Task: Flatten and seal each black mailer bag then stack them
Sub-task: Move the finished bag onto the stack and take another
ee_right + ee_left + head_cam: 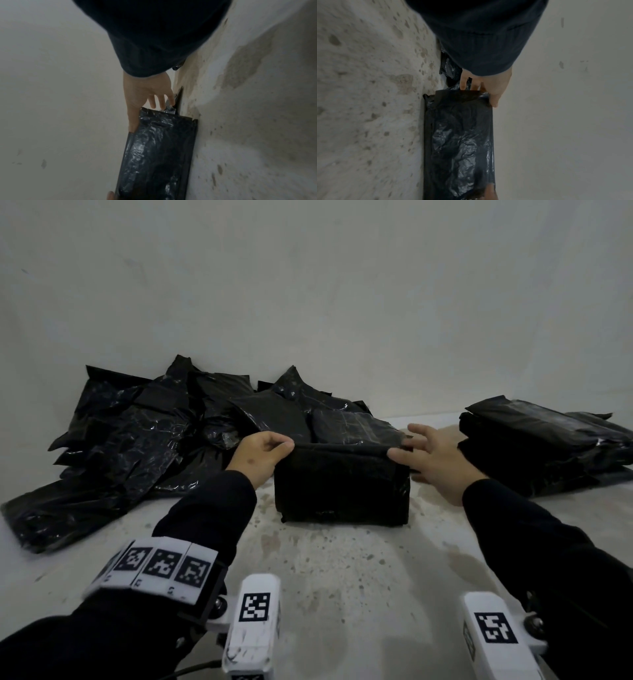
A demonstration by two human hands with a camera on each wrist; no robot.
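Note:
A black mailer bag (342, 484) stands on its long edge on the stained table (342, 570), its top fold toward the wall. My left hand (269, 450) pinches the bag's upper left corner, thumb on the near face; the left wrist view shows the thumb (494, 100) on the bag (458, 142) and the fingers behind it. My right hand (423, 455) is spread with straight fingers at the upper right corner. Its thumb (133, 121) lies along the bag's (157, 155) edge while the other fingers hover apart behind it.
A loose heap of crinkled black mailer bags (137, 440) lies at the left against the wall. A neat stack of flattened bags (548, 446) sits at the right. The pale wall (308, 302) rises just behind. Bare speckled tabletop stretches in front of the bag.

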